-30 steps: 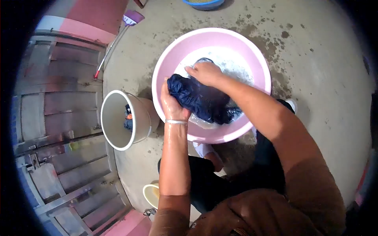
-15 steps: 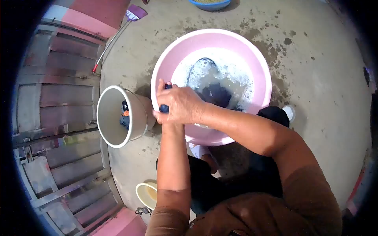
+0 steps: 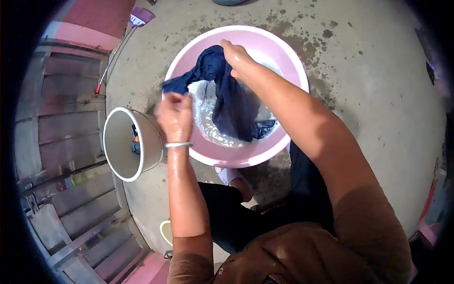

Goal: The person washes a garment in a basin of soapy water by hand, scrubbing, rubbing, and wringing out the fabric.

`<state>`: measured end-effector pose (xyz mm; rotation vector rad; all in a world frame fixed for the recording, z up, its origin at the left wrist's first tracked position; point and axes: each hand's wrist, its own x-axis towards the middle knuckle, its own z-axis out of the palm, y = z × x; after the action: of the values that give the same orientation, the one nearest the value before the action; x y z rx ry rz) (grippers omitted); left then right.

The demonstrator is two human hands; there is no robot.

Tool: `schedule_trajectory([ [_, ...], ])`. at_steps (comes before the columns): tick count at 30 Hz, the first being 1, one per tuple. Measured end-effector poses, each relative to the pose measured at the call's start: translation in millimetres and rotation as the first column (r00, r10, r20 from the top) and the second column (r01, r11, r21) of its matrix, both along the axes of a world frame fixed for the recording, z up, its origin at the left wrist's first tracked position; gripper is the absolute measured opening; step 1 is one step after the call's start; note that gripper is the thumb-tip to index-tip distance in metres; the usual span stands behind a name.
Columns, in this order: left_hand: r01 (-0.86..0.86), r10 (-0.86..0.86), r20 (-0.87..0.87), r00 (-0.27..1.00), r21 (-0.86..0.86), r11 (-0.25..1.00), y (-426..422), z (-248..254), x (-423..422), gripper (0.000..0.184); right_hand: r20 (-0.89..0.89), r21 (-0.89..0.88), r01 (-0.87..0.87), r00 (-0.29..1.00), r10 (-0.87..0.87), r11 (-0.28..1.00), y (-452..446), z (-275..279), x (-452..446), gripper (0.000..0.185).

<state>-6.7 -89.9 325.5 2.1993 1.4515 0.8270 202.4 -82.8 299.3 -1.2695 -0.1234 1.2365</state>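
Note:
A wet navy-blue garment (image 3: 231, 110) hangs in folds over the pink basin (image 3: 236, 158), its lower part in the soapy water (image 3: 203, 111). With its fingers closed, my right hand (image 3: 237, 59) grips the garment's top edge near the basin's far side. My left hand (image 3: 175, 116), a metal bangle at its wrist, is at the basin's left rim. Its fingers are curled at the cloth's left end and partly blurred by motion. Between the two hands the cloth droops in a loose span.
Left of the basin stands a white bucket (image 3: 111, 151) with dark and orange cloth inside. A small cream tub (image 3: 165, 232) is partly behind my left arm. A purple broom (image 3: 142, 16) leans along the metal door (image 3: 71, 118). The concrete floor (image 3: 373, 104) has wet patches.
My hands were together at the left rim, clenched around a bunched dark cloth. Now they are apart, my right hand farther out and to the right, and the garment is spread between them.

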Motion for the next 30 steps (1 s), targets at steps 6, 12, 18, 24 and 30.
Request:
schedule_trajectory([
  [6, 0.392, -0.352, 0.174, 0.920, -0.449, 0.803, -53, -45, 44, 0.065, 0.105, -0.071, -0.018, 0.994, 0.025, 0.997, -19, 33, -31, 0.045],
  [12, -0.122, 0.070, -0.110, 0.991, -0.594, 0.795, -44, -93, 55, 0.061, -0.180, 0.162, 0.201, 0.969, -0.171, 0.966, -33, 50, -39, 0.044],
  [18, -0.031, 0.030, -0.010, 1.000, -0.273, 0.962, -49, -115, 58, 0.048, -0.228, 0.223, 0.261, 0.951, -0.210, 0.939, -34, 43, -19, 0.029],
  [24, 0.263, 0.453, 0.565, 0.689, -0.778, 0.570, -35, -62, 41, 0.032, 0.143, 0.341, 0.306, 0.918, -0.371, 0.889, -6, 19, 35, 0.037],
  [30, 0.478, 0.513, 0.694, 0.505, -0.719, 0.504, -24, 0, 29, 0.031, 0.907, -0.373, -0.213, 0.123, 0.404, 0.903, -41, 32, 41, 0.056],
])
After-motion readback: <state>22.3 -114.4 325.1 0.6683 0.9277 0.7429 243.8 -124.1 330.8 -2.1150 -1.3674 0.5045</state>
